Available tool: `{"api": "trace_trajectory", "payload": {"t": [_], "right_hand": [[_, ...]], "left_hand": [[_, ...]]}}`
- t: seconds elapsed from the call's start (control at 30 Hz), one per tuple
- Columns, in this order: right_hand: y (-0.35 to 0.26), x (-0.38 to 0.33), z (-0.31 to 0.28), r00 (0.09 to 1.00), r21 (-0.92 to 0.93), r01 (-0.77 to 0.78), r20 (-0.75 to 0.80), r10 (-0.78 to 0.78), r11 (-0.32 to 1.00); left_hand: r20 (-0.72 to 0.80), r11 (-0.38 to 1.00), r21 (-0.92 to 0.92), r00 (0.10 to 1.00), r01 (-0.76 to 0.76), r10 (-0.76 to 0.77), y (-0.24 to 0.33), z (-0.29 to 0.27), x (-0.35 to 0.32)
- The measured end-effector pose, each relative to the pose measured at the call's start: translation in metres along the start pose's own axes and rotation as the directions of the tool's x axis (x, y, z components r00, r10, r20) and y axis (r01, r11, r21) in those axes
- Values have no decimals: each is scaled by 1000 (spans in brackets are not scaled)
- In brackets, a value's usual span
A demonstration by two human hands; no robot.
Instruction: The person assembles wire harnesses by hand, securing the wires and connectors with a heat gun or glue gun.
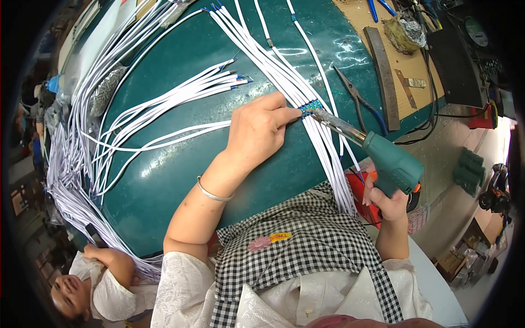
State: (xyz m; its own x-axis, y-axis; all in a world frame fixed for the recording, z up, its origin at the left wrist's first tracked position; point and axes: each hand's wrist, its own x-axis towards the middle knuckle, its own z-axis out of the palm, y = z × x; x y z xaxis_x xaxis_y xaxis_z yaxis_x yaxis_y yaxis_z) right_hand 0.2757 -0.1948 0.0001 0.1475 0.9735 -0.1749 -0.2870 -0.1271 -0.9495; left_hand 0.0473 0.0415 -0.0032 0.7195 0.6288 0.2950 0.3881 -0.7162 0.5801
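I watch a green tabletop [180,175] under white cables [328,161] that cross beneath the soldering gun [394,161]. The right hand [391,205] closes its grip round the gun's handle; the left hand [257,128] rests left of the gun's tip, its grip too hidden to tell. Beyond the gun's barrel, pliers [356,98] could snag a swing. Small circuit boards [311,107] sit at the gun's tip: soldering seems in hand, the next move needing steady fingers.

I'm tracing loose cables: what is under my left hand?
White cables from the left run beneath your left hand, above the green tabletop. Their continuation there is covered.
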Motion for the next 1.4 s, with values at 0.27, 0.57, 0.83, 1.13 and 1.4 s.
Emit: {"api": "trace_trajectory", "payload": {"t": [0.27, 0.57, 0.83, 1.13, 1.4], "right_hand": [[-1, 3, 7, 997, -11, 21, -74, -22, 1000], [-11, 6, 8, 998, -116, -10, -56, 4, 993], [-20, 7, 12, 981, 28, 13, -195, -7, 1000], [-20, 9, 10, 975, 44, 61, -217, -50, 997], [-22, 13, 10, 979, 68, 109, -178, -96, 992]], "left_hand": [[-34, 1000, -13, 999, -9, 8, 3, 3, 0], [-27, 1000, 25, 1000, 13, -12, 6, 3, 1], [-25, 999, 37, 1000, 4, -3, 6, 2, 1], [-30, 999, 35, 1000, 8, -7, 5, 3, 1], [-42, 990, 139, 999, 18, -13, 7, 0, 1]]}}
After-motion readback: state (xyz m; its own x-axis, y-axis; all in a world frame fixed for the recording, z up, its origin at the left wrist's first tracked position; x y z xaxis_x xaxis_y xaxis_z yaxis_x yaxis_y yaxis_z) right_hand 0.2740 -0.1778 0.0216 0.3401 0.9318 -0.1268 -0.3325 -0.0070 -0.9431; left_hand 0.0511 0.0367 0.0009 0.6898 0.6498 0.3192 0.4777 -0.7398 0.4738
